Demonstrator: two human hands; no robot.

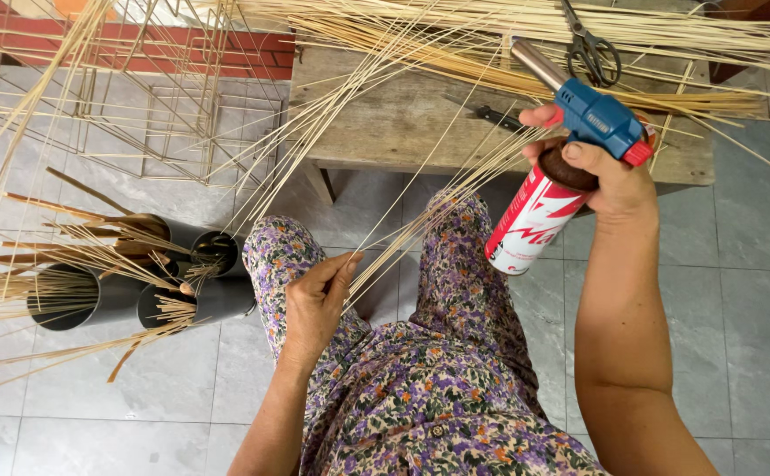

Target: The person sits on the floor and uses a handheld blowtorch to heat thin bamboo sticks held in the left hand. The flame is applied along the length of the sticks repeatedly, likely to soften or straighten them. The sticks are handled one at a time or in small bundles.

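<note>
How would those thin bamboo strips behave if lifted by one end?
Probably whippy: the bamboo strips pinched in the left hand already bow along their span. Likely very light. They fan apart toward the wooden bench, so probably prone to splaying.

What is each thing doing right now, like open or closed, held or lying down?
Gas torch: held tilted in the right hand, no flame visible.
Thin reed strips: pinched in the left hand, fanning up over the bench.
Scissors: lying shut on the wooden bench.
Small knife: lying flat on the bench.
Dark tubes: lying on their sides on the floor, sticks poking out.
</note>
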